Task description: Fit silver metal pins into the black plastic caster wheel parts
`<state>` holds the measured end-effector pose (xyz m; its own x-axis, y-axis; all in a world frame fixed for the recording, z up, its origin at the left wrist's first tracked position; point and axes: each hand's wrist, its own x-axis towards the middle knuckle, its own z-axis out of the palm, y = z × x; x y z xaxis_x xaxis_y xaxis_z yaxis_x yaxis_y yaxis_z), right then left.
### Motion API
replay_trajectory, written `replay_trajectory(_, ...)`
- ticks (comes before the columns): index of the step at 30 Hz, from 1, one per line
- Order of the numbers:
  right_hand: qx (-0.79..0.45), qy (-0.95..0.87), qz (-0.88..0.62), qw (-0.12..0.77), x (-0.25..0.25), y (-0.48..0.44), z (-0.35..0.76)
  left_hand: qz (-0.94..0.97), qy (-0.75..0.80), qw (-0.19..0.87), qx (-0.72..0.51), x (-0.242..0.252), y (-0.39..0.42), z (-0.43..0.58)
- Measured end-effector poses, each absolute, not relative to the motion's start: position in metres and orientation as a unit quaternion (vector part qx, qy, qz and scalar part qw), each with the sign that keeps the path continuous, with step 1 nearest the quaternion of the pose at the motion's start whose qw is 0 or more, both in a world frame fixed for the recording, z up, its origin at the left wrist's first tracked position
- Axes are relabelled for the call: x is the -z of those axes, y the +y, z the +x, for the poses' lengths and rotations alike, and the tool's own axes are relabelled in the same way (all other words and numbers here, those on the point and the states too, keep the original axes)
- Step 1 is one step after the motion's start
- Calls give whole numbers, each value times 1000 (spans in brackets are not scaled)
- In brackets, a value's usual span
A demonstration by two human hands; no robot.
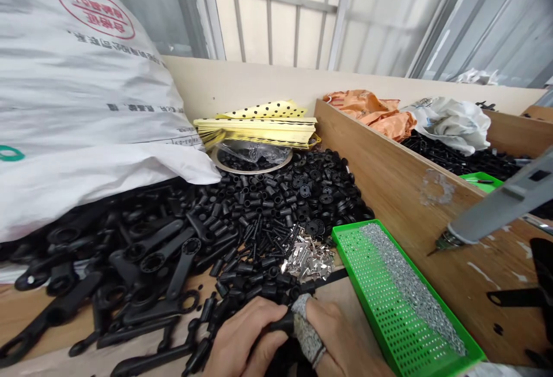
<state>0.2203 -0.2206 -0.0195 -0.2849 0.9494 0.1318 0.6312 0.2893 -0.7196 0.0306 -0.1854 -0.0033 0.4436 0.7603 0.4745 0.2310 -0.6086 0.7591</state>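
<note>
At the lower middle, my left hand (248, 339) is closed around a black plastic part (283, 325), with thumb and fingers on either side. My right hand (339, 336) meets it from the right, also closed on the part; a grey cloth wrap (307, 331) covers one of its digits. Most of the part is hidden by my fingers. Just beyond my hands lie short black plastic sleeves (242, 273) and a small heap of shiny metal clips (307, 256). Right of my right hand stands a green perforated tray (363, 273) holding many small silver screws (404, 279).
Black plastic handles (173, 262) pile up on the left, below a big white sack (86, 106). A metal bowl (220, 165) stands at the back. On the right, a grey electric screwdriver (505, 198) points left before a wooden divider (389, 170).
</note>
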Motion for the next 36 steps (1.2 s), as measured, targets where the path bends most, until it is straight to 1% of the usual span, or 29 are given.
replay_trajectory(4,-305,-754,-501,296,4,-215,222,811,316,305,-387,1,-177,27)
replay_trajectory(8,-292,-781,-460,305,-16,-202,220,814,325,340,-341,0,-172,22)
replay_trajectory(12,-248,-812,-441,292,-8,-201,219,804,306,360,-362,1,-176,24)
replay_trajectory(15,-260,-798,-465,281,12,-211,224,813,280,331,-389,5,-182,27)
replay_trajectory(18,-290,-776,-484,283,26,-221,230,834,263,267,-406,9,-186,26)
replay_trajectory(21,-315,-757,-499,280,20,-219,227,853,244,220,-406,11,-182,24)
replay_trajectory(23,-322,-757,-508,257,9,-211,220,863,240,212,-391,8,-174,23)
replay_trajectory(28,-233,-798,-523,189,-16,-188,209,871,282,189,-354,0,-144,17)
replay_trajectory(32,-207,-795,-542,177,-22,-179,214,876,299,196,-325,6,-130,8)
replay_trajectory(36,-192,-807,-533,167,-23,-174,217,860,311,230,-333,10,-128,7)
